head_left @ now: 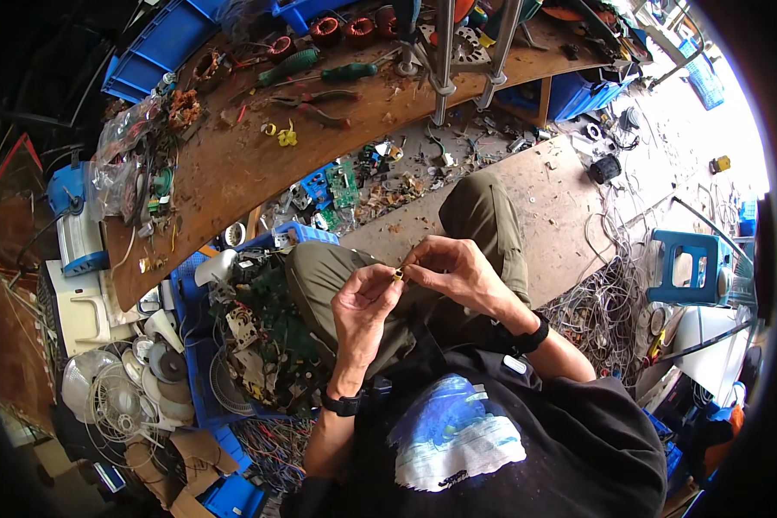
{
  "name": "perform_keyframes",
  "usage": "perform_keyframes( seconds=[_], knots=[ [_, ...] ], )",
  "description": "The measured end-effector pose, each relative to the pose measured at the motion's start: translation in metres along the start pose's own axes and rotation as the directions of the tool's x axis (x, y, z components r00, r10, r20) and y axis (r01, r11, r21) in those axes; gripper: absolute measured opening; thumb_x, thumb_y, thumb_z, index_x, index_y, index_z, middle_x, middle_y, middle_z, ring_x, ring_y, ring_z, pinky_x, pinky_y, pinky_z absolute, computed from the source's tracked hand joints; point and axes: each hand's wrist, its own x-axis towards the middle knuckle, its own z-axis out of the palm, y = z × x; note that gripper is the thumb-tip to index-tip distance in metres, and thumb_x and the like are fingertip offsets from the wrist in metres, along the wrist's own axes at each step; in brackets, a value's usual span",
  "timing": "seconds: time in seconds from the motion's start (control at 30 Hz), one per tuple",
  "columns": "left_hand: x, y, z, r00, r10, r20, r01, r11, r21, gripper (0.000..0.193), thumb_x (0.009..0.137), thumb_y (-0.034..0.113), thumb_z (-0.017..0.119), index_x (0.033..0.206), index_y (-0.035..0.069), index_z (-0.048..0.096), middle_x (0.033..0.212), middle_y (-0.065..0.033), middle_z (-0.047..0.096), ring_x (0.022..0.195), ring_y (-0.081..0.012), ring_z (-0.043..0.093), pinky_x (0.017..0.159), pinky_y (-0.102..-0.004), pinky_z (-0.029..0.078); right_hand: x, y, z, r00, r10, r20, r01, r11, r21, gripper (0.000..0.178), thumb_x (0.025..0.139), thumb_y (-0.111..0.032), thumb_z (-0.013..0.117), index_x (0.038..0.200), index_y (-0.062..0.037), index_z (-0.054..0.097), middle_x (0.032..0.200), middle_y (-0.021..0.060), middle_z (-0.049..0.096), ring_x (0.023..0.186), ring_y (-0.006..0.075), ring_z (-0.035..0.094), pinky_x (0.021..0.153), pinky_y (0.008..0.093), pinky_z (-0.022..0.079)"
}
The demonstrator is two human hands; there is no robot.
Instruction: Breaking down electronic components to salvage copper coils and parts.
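Note:
Above my lap, both hands meet at a tiny part with yellow and dark areas [398, 274], too small to name. My left hand [364, 298] pinches it from the left between thumb and fingertips. From the right, the thumb and forefinger of my right hand [451, 269] close on its other side, so the fingers hide much of it. Beyond my knees, on the wooden workbench [224, 186], lie pliers [315, 107] with dark and red handles, two green-handled screwdrivers [349, 72] and some yellow bits [287, 135].
Left of my legs stands a blue crate [200, 380] heaped with circuit boards [268, 319]. Tangled cables [587, 324] cover the floor at right, near a blue stool [689, 268]. Metal posts [445, 60] rise at the bench edge. Copper coils [325, 33] sit at the back.

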Motion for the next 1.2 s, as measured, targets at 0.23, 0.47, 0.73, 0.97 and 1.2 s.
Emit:
perform_keyframes(
  seconds=[0.23,0.47,0.73,0.97,1.2],
  knots=[
    [-0.001,-0.005,-0.006,0.998,-0.001,0.067,-0.002,0.999,0.039,0.023,0.092,0.004,0.075,0.110,0.000,0.063,0.103,-0.0066,0.072,0.094,-0.0141,0.071,0.092,-0.0275,0.056,0.005,0.001,0.005,0.996,-0.068,-0.049,0.069,0.998,0.010,0.014,0.098,-0.010,0.068,0.101,0.0036,0.065,0.101,0.0045,0.063,0.087,0.0103,0.066,0.079,0.0268,0.056],
    [0.001,-0.002,-0.008,0.999,-0.032,-0.042,0.031,0.999,-0.032,0.018,0.094,0.002,0.071,0.110,-0.001,0.064,0.100,-0.0072,0.072,0.091,-0.0166,0.072,0.089,-0.0300,0.058,-0.003,-0.002,-0.007,0.994,-0.110,-0.024,0.110,0.994,-0.001,0.009,0.092,-0.005,0.069,0.097,0.0011,0.064,0.097,0.0041,0.064,0.087,0.0114,0.066,0.081,0.0273,0.055],
    [-0.005,0.008,-0.007,0.994,-0.065,0.089,0.045,0.976,0.211,0.015,0.092,0.000,0.071,0.106,0.000,0.066,0.098,-0.0051,0.072,0.089,-0.0130,0.071,0.085,-0.0270,0.058,0.010,-0.011,-0.027,0.990,-0.137,0.020,0.132,0.895,-0.426,0.014,0.091,-0.010,0.072,0.099,-0.0004,0.065,0.092,0.0086,0.066,0.084,0.0162,0.067,0.074,0.0297,0.053],
    [-0.002,0.011,-0.006,0.996,-0.090,-0.001,0.084,0.928,0.362,0.016,0.090,-0.003,0.071,0.105,-0.001,0.066,0.094,-0.0045,0.074,0.088,-0.0112,0.071,0.083,-0.0250,0.056,0.001,-0.025,-0.011,0.984,-0.153,0.097,0.153,0.988,0.003,0.009,0.094,-0.007,0.066,0.095,0.0001,0.060,0.099,0.0052,0.069,0.091,0.0118,0.063,0.085,0.0289,0.052],
    [0.001,0.014,-0.013,0.993,-0.103,-0.059,0.098,0.991,-0.087,0.013,0.093,0.003,0.071,0.105,0.000,0.066,0.095,-0.0084,0.073,0.088,-0.0163,0.072,0.089,-0.0306,0.057,-0.011,-0.031,-0.029,0.961,-0.116,0.250,0.169,0.965,-0.202,0.012,0.084,-0.003,0.068,0.092,-0.0025,0.060,0.092,0.0070,0.071,0.091,0.0171,0.066,0.088,0.0330,0.052]
  ],
)
